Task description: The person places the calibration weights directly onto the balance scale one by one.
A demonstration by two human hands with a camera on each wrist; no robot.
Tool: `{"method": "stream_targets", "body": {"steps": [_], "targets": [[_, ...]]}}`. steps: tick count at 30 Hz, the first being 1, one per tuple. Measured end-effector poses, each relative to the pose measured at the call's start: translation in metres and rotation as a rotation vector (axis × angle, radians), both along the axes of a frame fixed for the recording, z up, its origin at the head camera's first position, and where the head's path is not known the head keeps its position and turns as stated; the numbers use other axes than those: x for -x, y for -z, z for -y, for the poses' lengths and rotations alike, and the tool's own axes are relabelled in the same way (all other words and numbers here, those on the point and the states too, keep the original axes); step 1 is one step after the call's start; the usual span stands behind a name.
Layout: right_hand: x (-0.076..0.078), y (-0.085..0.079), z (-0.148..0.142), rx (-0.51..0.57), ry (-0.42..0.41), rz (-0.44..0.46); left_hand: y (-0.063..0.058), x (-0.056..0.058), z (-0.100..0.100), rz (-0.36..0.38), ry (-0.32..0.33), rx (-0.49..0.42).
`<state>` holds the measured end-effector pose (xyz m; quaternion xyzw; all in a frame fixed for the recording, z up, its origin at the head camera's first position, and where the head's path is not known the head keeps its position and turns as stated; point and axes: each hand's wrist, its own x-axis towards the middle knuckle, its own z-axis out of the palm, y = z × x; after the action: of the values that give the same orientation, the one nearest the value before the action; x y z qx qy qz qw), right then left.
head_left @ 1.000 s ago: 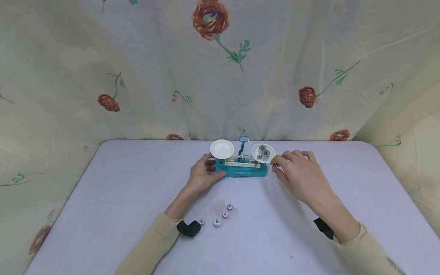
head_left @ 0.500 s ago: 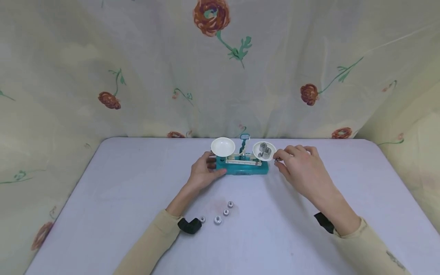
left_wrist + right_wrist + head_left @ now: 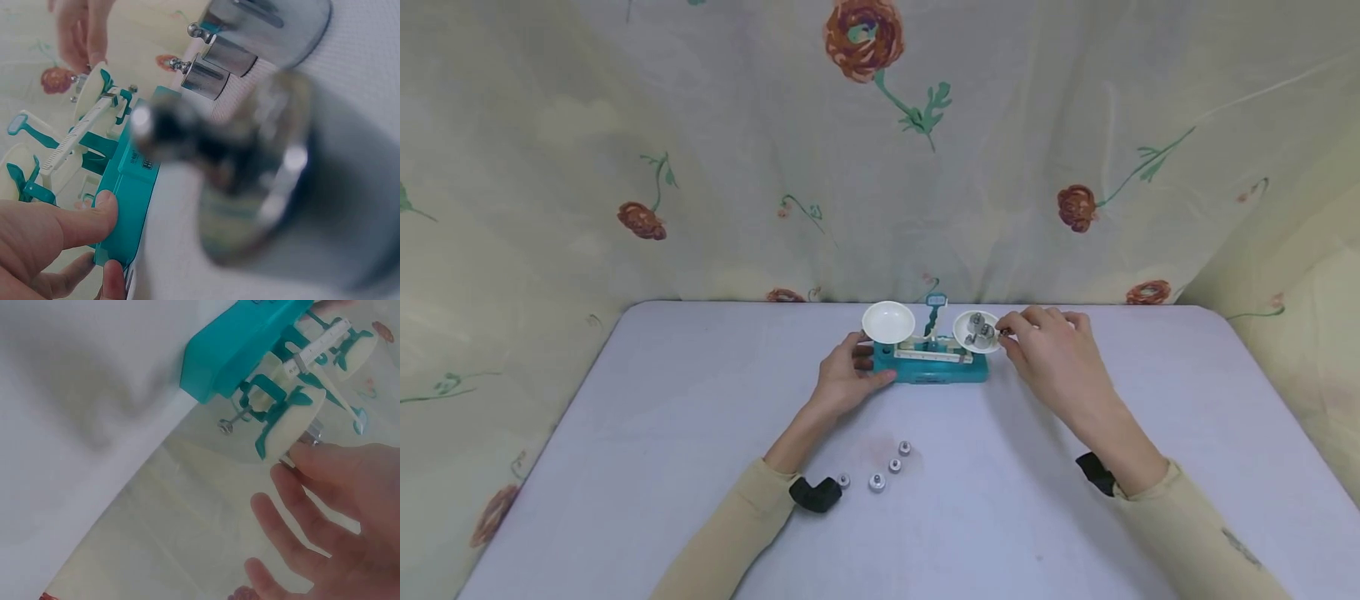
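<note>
A toy balance scale (image 3: 931,372) with a teal base stands near the table's far edge. My left hand (image 3: 844,379) grips the left end of its base, thumb in front and fingers behind. The left white pan (image 3: 888,322) holds nothing, while several metal weights (image 3: 979,330) stand in the right pan (image 3: 962,340). At that pan's right rim, my right hand (image 3: 1060,358) pinches a small weight (image 3: 1004,333) between thumb and index finger. In the right wrist view, the other fingers (image 3: 281,531) spread apart below the pan, and the pinched weight is mostly hidden by the fingertips.
Several knobbed weights (image 3: 877,482) stand on the white table (image 3: 970,517), close to my left wrist. One of them looms large and blurred, a metal weight (image 3: 250,169) in the left wrist view. A floral curtain (image 3: 737,167) hangs behind the table.
My right hand has lifted the small weight from beside and below the right pan up to its rim. My left hand keeps its grip on the base.
</note>
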<state>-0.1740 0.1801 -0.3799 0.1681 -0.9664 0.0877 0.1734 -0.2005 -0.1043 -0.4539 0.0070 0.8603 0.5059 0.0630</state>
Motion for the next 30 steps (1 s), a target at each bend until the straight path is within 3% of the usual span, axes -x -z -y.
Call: {"method": "stream_targets", "body": {"steps": [30], "targets": [[0.0085, 0.0064, 0.0026, 0.006, 0.003, -0.007, 0.0030, 0.0023, -0.0016, 0.016, -0.008, 0.019]]}}
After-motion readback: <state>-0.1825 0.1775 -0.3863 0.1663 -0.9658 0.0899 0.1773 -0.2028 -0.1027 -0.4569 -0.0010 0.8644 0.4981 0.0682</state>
